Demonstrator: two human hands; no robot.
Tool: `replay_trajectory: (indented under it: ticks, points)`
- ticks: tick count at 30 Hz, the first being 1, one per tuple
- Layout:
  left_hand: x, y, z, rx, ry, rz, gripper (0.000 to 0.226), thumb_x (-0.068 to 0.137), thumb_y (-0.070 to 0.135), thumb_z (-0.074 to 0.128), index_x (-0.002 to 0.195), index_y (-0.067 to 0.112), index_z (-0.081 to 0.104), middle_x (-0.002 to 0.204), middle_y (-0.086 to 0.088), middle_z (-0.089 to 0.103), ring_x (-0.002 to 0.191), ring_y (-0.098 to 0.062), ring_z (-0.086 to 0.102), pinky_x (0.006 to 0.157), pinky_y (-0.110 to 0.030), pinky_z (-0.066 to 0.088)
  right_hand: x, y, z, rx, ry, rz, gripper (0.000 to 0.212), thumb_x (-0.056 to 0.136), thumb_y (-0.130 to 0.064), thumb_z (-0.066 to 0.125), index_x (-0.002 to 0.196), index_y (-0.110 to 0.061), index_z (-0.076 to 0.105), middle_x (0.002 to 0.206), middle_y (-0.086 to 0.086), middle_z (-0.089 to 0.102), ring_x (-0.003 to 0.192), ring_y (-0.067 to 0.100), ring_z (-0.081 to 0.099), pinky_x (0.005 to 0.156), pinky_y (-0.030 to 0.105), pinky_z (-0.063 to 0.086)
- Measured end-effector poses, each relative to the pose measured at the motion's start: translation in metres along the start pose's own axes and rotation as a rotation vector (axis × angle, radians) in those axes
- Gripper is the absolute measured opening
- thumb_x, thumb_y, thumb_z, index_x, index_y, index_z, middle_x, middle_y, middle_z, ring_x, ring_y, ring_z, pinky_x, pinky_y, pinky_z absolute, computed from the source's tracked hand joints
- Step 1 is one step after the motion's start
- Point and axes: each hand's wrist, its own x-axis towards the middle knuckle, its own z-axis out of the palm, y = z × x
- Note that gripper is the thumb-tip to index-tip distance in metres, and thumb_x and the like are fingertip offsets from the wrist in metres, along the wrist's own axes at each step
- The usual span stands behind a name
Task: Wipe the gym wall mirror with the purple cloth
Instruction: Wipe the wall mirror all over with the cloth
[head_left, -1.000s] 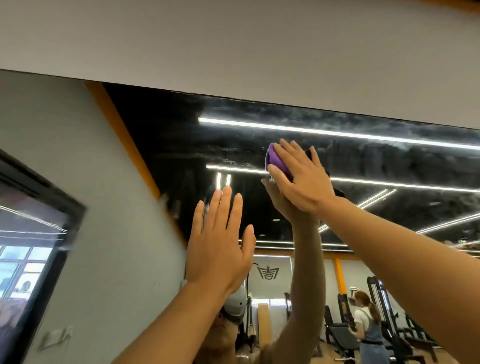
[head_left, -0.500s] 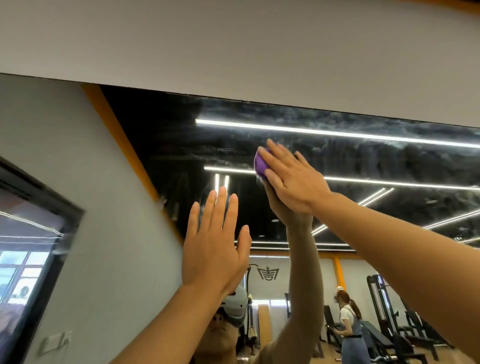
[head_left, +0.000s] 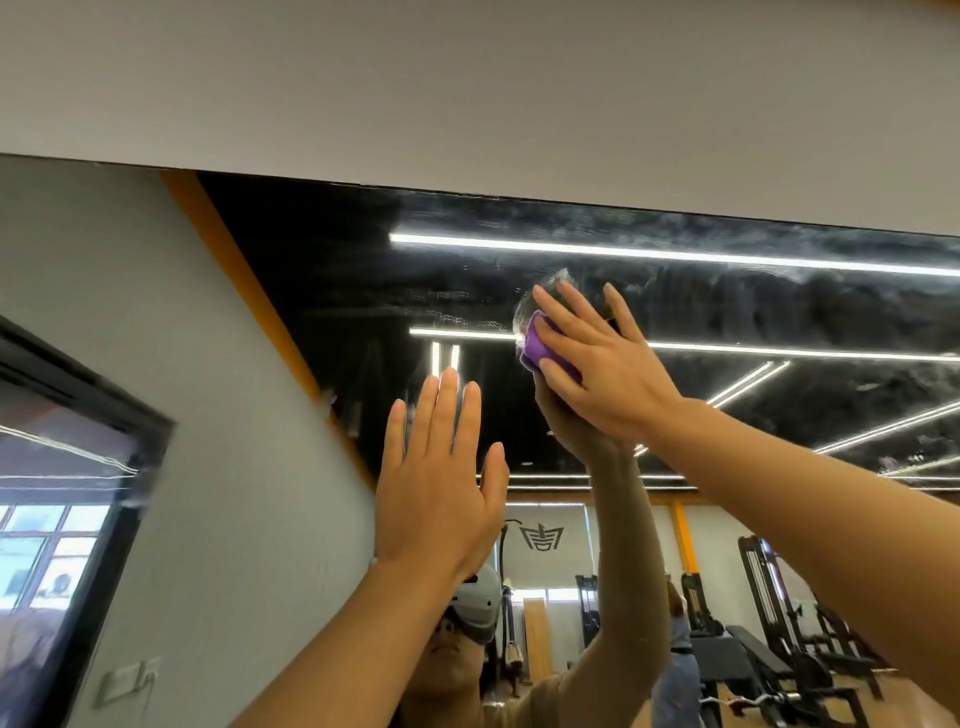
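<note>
Mirror cleaning looks only partly done, judging by the glass. Toward its upper left corner the dark surface reads fairly even, while to the right, along the top edge, cloudy smears and streaks run across the reflected ceiling lights. The left hand lies flat against the glass below, fingers straight and together, its grip holding nothing. Just right of it and higher, the right hand presses the bunched purple cloth to the mirror, fingers spread over it. The streaked stretch to the right appears to remain.
</note>
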Motion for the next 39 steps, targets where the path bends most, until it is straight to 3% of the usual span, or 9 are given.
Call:
replay_trajectory:
  ticks: [6, 11, 15, 20, 23, 28, 32, 34, 39]
  points:
    - [0.001, -0.002, -0.001, -0.029, -0.026, -0.005, 0.067, 0.106, 0.048, 0.008, 0.152, 0.012, 0.042, 0.158, -0.012, 0.040, 0.146, -0.030, 0.035, 0.115, -0.057, 0.021, 0.002, 0.000, 0.011, 0.127, 0.011, 0.059, 0.057, 0.101, -0.052, 0.004, 0.155, -0.034, 0.013, 0.165, -0.008, 0.009, 0.155, 0.013, 0.001, 0.123, 0.027, -0.012]
    - [0.002, -0.002, -0.002, -0.032, -0.029, -0.004, 0.070, 0.106, 0.049, 0.004, 0.151, 0.011, 0.042, 0.157, -0.014, 0.040, 0.146, -0.031, 0.036, 0.116, -0.057, 0.021, -0.013, -0.026, 0.018, 0.157, 0.052, 0.099, 0.058, 0.105, -0.044, 0.012, 0.157, -0.022, 0.026, 0.166, -0.004, 0.019, 0.155, 0.013, 0.009, 0.123, 0.025, -0.005]
    - [0.002, 0.000, -0.002, -0.029, -0.044, 0.001, 0.070, 0.106, 0.049, 0.004, 0.152, 0.011, 0.041, 0.158, -0.014, 0.039, 0.147, -0.031, 0.035, 0.116, -0.057, 0.019, 0.012, 0.000, 0.011, 0.134, 0.040, 0.246, 0.054, 0.111, -0.039, 0.014, 0.161, -0.018, 0.013, 0.169, -0.003, 0.000, 0.155, 0.012, -0.008, 0.119, 0.025, -0.015]
    - [0.002, -0.002, -0.003, -0.036, -0.062, 0.001, 0.071, 0.106, 0.049, 0.002, 0.152, 0.011, 0.040, 0.158, -0.014, 0.039, 0.147, -0.031, 0.034, 0.116, -0.057, 0.020, 0.024, 0.029, 0.001, 0.127, 0.010, 0.464, 0.062, 0.107, -0.038, 0.012, 0.161, -0.008, 0.004, 0.169, 0.007, -0.008, 0.155, 0.019, -0.012, 0.122, 0.031, -0.013]
    - [0.002, -0.002, -0.004, -0.042, -0.071, -0.001, 0.071, 0.106, 0.049, 0.001, 0.152, 0.011, 0.039, 0.158, -0.014, 0.039, 0.147, -0.032, 0.034, 0.117, -0.057, 0.020, 0.015, 0.017, 0.004, 0.169, -0.006, 0.352, 0.074, 0.093, -0.040, 0.010, 0.161, -0.009, 0.004, 0.169, 0.006, -0.006, 0.155, 0.017, -0.010, 0.120, 0.024, -0.014]
    - [0.002, -0.002, -0.004, -0.063, -0.075, -0.002, 0.071, 0.106, 0.049, 0.002, 0.152, 0.010, 0.039, 0.158, -0.015, 0.038, 0.148, -0.032, 0.033, 0.117, -0.058, 0.019, 0.002, 0.019, 0.001, 0.282, -0.012, 0.191, 0.067, 0.098, -0.037, 0.020, 0.161, -0.018, 0.009, 0.170, 0.000, 0.005, 0.156, 0.015, -0.001, 0.120, 0.019, -0.006]
    - [0.002, -0.002, -0.006, -0.076, -0.078, -0.011, 0.066, 0.106, 0.048, 0.005, 0.154, 0.012, 0.033, 0.160, -0.014, 0.035, 0.149, -0.031, 0.030, 0.119, -0.054, 0.018, -0.008, 0.027, 0.001, 0.144, -0.043, 0.098, 0.062, 0.102, -0.043, 0.016, 0.160, -0.021, 0.012, 0.169, -0.004, 0.001, 0.154, 0.010, -0.007, 0.120, 0.020, -0.012]
    - [0.001, -0.001, -0.006, -0.087, -0.071, -0.027, 0.061, 0.104, 0.048, 0.013, 0.155, 0.016, 0.024, 0.162, -0.013, 0.032, 0.151, -0.030, 0.026, 0.121, -0.051, 0.015, -0.012, 0.039, 0.001, 0.115, -0.011, 0.178, 0.061, 0.105, -0.044, 0.016, 0.161, -0.020, 0.011, 0.169, -0.003, 0.000, 0.154, 0.010, -0.007, 0.122, 0.024, -0.012]
    - [0.001, 0.005, -0.009, -0.083, -0.083, -0.049, 0.060, 0.100, 0.045, 0.020, 0.153, 0.017, 0.019, 0.163, -0.011, 0.029, 0.152, -0.028, 0.023, 0.120, -0.049, 0.009, -0.006, 0.056, 0.002, 0.100, 0.074, 0.641, 0.057, 0.111, -0.033, 0.018, 0.161, -0.007, 0.007, 0.170, 0.008, -0.001, 0.156, 0.023, -0.005, 0.126, 0.036, -0.007]
